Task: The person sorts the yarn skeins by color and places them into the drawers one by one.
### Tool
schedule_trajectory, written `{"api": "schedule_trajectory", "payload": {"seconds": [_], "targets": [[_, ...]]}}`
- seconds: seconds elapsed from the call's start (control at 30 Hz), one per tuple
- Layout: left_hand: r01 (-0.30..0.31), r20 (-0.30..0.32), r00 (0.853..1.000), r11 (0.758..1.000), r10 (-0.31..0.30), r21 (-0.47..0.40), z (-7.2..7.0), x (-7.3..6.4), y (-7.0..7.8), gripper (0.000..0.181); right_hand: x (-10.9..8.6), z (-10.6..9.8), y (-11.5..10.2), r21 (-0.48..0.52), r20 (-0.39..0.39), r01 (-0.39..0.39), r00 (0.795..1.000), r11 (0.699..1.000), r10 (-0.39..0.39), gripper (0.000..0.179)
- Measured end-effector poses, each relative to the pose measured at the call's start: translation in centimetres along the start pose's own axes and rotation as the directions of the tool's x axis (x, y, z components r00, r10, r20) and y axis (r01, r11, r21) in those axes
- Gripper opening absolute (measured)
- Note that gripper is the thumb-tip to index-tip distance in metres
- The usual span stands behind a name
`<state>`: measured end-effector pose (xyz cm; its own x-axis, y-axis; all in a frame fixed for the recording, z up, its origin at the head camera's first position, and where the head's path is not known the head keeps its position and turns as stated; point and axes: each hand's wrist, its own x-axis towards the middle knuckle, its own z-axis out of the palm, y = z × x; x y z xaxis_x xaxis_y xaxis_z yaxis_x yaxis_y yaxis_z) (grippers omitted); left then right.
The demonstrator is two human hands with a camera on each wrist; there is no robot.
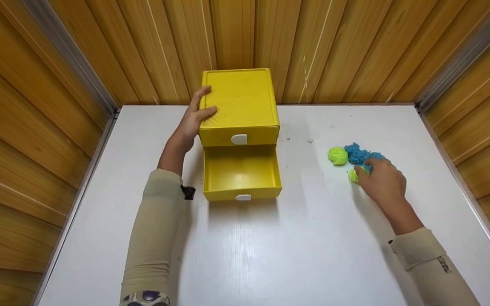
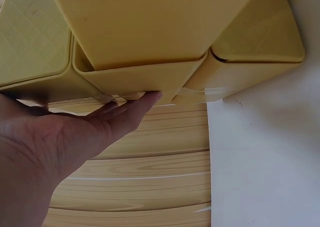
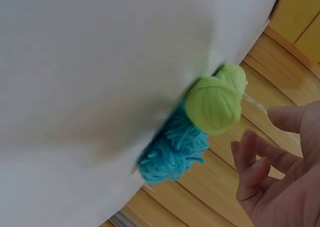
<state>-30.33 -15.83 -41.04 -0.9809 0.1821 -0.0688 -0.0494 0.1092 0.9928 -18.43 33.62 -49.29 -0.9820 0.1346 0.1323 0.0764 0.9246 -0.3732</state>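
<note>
A yellow two-drawer box [image 1: 240, 97] stands on the white table, its lower drawer [image 1: 241, 170] pulled out and bare inside, its upper drawer closed. My left hand [image 1: 192, 121] rests along the box's left side, with thumb and a fingertip over the top edge; in the left wrist view its fingers lie nearly straight against the yellow wall. Over the yarn on the right hovers my right hand [image 1: 383, 180], fingers loosely bent with a gap between thumb and fingertips. Two lime-green yarn balls [image 3: 214, 106] and a loose blue yarn bundle [image 3: 172, 149] lie close together beside it.
Wood-patterned panels [image 1: 232, 34] rise behind and on both sides of the white table [image 1: 245, 263]. White handles sit on both drawer fronts. The open lower drawer juts out toward the front. Small dark specks dot the table between box and yarn.
</note>
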Motion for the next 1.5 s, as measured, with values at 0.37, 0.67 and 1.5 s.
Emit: {"api": "schedule_trajectory", "payload": {"seconds": [0.37,0.67,1.5], "targets": [[0.008,-0.004,1.000,1.000,-0.008,0.005,-0.2,-0.1,0.1,0.069,0.8,0.5,1.5,0.027,0.173,-0.051,0.984,0.998,0.045,0.056],[0.012,-0.009,1.000,1.000,-0.012,0.002,-0.1,0.0,0.0,0.068,1.4,0.7,1.4,0.026,0.289,-0.086,0.954,0.996,0.075,0.057],[-0.008,-0.005,1.000,1.000,0.008,-0.014,0.0,0.2,-0.2,0.068,1.7,0.7,2.8,0.190,0.368,-0.169,0.925,0.967,0.089,0.066]]}}
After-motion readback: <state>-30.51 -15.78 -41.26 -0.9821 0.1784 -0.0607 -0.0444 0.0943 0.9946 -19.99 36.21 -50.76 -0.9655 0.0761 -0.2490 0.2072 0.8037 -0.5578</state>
